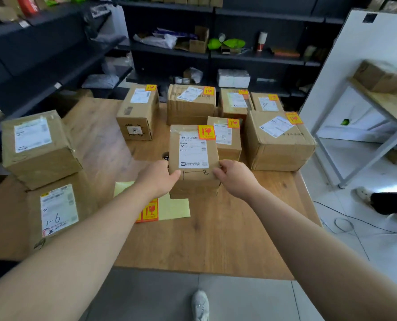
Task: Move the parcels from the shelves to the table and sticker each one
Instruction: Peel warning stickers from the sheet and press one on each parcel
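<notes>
**Both hands holding stickered parcel**

I'm gripping the parcel at mid-bench, left hand curling round its left edge and right hand pinching its right corner. An orange sticker is sitting on top.

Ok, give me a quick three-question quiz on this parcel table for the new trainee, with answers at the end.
1. True or false: the left hand and the right hand both hold the middle box.
2. That box's orange sticker sits: A) at the far right corner of its top, B) on its front side, C) nowhere.
3. Fill in: the sticker sheet lies on the table, partly under the ___ arm.
Key: 1 true; 2 A; 3 left.
</notes>
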A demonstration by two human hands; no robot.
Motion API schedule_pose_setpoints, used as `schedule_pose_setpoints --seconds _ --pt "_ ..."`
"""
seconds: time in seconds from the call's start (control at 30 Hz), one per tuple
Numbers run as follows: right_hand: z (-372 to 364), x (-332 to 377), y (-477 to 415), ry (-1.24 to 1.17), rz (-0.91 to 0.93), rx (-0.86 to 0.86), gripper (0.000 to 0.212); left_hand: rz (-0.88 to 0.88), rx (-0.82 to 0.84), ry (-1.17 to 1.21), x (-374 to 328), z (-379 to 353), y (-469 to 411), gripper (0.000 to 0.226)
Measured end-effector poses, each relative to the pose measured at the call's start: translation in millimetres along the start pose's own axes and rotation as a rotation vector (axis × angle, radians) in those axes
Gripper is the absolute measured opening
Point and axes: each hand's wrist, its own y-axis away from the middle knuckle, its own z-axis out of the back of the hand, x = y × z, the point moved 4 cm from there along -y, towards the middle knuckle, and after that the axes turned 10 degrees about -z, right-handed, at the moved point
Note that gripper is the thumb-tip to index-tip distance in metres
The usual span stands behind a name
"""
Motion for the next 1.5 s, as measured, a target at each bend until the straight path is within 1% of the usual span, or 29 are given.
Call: schedule_pose_setpoints --seconds 0.07,0.23,0.43,0.53,0.63,0.73,0.87,0.97,1.03,1.13,1.2,1.27,1.37,1.43,1.5 --pt "2.1 13.8 -27.8 0.009 0.02 0.001 0.029 0.015 -0.018 -0.029 8.4 11.2 -25.3 0.033" --pt "1.5 38.3 -99.2 0.117 0.062 0.015 0.027 0.066 -0.016 -0.076 27.8 28.5 -89.8 0.034" --pt "-7.3 52.4 -169.6 0.315 0.066 -0.02 0.029 0.125 0.023 -0.095 53.4 19.7 -155.1 0.033" --pt "-15.3 52.1 -195.4 0.387 0.045 0.014 0.029 0.141 0.052 -0.056 65.3 6.8 -180.7 0.032" --pt "-26.8 48.8 -218.9 0.41 0.026 0.057 0.029 0.145 0.084 -0.05 75.9 -5.7 -203.9 0.033" --pt "-36.5 44.8 -233.0 0.411 -0.009 0.078 0.034 0.143 0.136 -0.045 82.0 -15.1 -220.4 0.033" --pt "-45.6 45.0 -239.0 0.446 -0.001 0.079 0.029 0.116 0.182 -0.112 86.7 -20.3 -232.2 0.028" --pt "-45.8 47.8 -239.5 0.453 -0.001 0.061 0.031 0.076 0.186 -0.193 85.5 -17.8 -233.1 0.027" --pt "-43.4 50.1 -238.1 0.45 0.009 0.018 0.029 0.032 0.172 -0.29 81.1 -12.0 -229.6 0.027" --pt "-38.8 59.1 -232.0 0.456 0.073 -0.035 0.027 -0.023 0.144 -0.431 70.0 1.3 -217.9 0.03" --pt "-37.8 67.6 -224.8 0.445 0.129 -0.045 0.029 -0.045 0.096 -0.486 62.0 11.9 -205.2 0.031" --pt "-38.9 78.0 -213.5 0.443 0.19 -0.055 0.033 -0.05 0.049 -0.508 56.8 22.8 -185.9 0.031" --pt "-43.2 96.6 -191.1 0.431 0.274 -0.055 0.035 -0.019 -0.015 -0.472 58.6 39.1 -146.4 0.032" --pt "-49.9 113.1 -170.9 0.434 0.328 -0.042 0.033 0.01 -0.055 -0.462 66.2 49.8 -112.3 0.036" --pt "-60.7 129.1 -150.8 0.426 0.382 -0.037 0.027 0.037 -0.085 -0.476 77.7 58.3 -77.8 0.038"
